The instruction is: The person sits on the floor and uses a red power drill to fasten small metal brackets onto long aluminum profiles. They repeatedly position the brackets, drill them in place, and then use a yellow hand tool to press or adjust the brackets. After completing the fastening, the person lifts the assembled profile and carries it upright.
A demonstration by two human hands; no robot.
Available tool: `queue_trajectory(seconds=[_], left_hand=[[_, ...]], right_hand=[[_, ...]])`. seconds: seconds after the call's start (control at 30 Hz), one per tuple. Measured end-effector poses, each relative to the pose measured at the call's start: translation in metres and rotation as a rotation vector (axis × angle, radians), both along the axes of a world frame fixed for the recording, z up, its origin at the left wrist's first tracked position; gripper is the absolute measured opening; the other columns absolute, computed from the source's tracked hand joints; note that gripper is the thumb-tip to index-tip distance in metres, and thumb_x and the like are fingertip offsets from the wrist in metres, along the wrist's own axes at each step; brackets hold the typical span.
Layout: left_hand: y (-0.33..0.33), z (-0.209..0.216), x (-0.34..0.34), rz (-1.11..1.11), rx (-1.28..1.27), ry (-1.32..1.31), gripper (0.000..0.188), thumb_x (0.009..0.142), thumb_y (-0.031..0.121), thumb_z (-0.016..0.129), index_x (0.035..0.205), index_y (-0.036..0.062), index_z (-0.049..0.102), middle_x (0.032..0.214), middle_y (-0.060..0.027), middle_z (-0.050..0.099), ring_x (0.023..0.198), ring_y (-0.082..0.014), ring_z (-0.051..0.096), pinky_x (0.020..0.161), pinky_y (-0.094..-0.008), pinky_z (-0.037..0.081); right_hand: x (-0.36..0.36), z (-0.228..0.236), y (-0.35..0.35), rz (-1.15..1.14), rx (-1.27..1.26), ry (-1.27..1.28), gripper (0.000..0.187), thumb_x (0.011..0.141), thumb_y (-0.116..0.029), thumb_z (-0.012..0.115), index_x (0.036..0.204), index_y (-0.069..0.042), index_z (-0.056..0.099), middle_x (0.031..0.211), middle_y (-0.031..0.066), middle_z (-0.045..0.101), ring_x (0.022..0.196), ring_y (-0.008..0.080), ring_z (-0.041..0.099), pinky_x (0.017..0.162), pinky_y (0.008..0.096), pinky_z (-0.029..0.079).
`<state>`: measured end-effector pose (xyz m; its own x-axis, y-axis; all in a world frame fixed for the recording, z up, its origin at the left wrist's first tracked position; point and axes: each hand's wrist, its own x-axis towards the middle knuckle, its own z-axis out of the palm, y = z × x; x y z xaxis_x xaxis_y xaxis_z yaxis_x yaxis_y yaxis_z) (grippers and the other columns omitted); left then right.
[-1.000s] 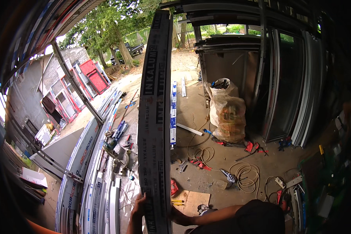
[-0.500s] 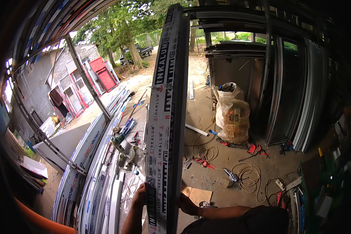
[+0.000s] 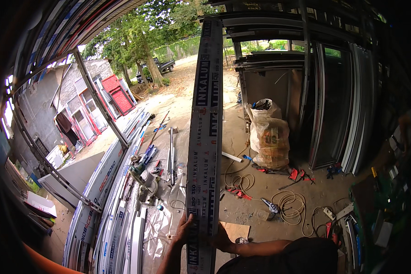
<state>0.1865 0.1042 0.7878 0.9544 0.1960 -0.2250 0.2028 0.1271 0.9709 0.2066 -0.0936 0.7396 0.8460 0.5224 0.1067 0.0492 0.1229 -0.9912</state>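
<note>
A long metal profile [image 3: 200, 160], wrapped in printed white protective film, stands before me and reaches far ahead toward the roof frame. Near its lower end my left hand [image 3: 183, 229] grips the left edge, fingers partly hidden by the profile. Lower on the opposite side, my right hand [image 3: 221, 239] is closed round the right edge, its forearm coming in from the right. A small board [image 3: 236, 230] lies on the floor just beyond my right hand.
Stacked wrapped profiles [image 3: 118, 219] and a cutting saw [image 3: 144, 180] lie to the left. A woven sack [image 3: 270, 141] stands right of centre, with coiled cable [image 3: 291, 209] and a power tool [image 3: 271, 208] nearer. Framed panels [image 3: 335, 109] lean at the right.
The profile has shifted right and turned, so its broad film-covered face shows more squarely and its dark side is no longer seen. Both hands moved right with it, still gripping.
</note>
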Motion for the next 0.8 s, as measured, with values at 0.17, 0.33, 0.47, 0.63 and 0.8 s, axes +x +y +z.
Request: queue_trajectory(seconds=[0.17, 0.33, 0.47, 0.63, 0.8], left_hand=[[0.009, -0.048, -0.025, -0.200, -0.135, -0.181, 0.069, 0.113, 0.037, 0.059, 0.167, 0.0042, 0.033, 0.156, -0.0091, 0.054, 0.138, -0.0215, 0.056, 0.113, -0.0380, 0.048], [0.011, -0.089, -0.137, -0.168, -0.226, 0.176, 0.066, 0.096, 0.027, 0.077, 0.147, -0.0080, 0.054, 0.138, -0.0167, 0.068, 0.121, -0.0232, 0.069, 0.100, -0.0416, 0.057], [-0.013, -0.098, -0.142, 0.007, -0.101, 0.321, 0.063, 0.096, 0.029, 0.076, 0.143, -0.0083, 0.056, 0.134, -0.0177, 0.068, 0.118, -0.0243, 0.069, 0.097, -0.0421, 0.057], [-0.043, -0.093, -0.110, 0.075, 0.008, 0.323, 0.059, 0.097, 0.031, 0.074, 0.138, -0.0086, 0.058, 0.129, -0.0190, 0.069, 0.113, -0.0258, 0.069, 0.093, -0.0428, 0.057], [-0.064, -0.090, -0.093, 0.081, 0.060, 0.288, 0.056, 0.098, 0.032, 0.073, 0.132, -0.0089, 0.060, 0.124, -0.0202, 0.069, 0.109, -0.0272, 0.069, 0.090, -0.0435, 0.057]], right_hand=[[0.020, -0.015, -0.008, -0.090, 0.018, -0.352, 0.059, 0.093, -0.027, 0.088, 0.138, 0.003, 0.063, 0.128, 0.0134, 0.075, 0.118, 0.0232, 0.072, 0.104, 0.0388, 0.057], [0.037, -0.012, -0.018, -0.090, 0.140, 0.129, 0.055, 0.092, -0.027, 0.090, 0.131, 0.003, 0.066, 0.122, 0.0145, 0.077, 0.112, 0.0218, 0.073, 0.103, 0.0377, 0.055], [0.047, -0.014, -0.018, -0.087, 0.177, 0.256, 0.055, 0.091, -0.027, 0.091, 0.131, 0.001, 0.067, 0.123, 0.0114, 0.076, 0.112, 0.0197, 0.072, 0.102, 0.0357, 0.056], [0.071, -0.024, -0.020, -0.072, 0.171, 0.363, 0.065, 0.090, -0.025, 0.092, 0.141, 0.000, 0.062, 0.132, 0.0110, 0.072, 0.122, 0.0206, 0.067, 0.108, 0.0379, 0.053], [0.085, -0.010, -0.027, -0.075, 0.242, 0.297, 0.070, 0.093, -0.026, 0.089, 0.148, 0.002, 0.057, 0.138, 0.0123, 0.070, 0.125, 0.0218, 0.066, 0.111, 0.0382, 0.050]])
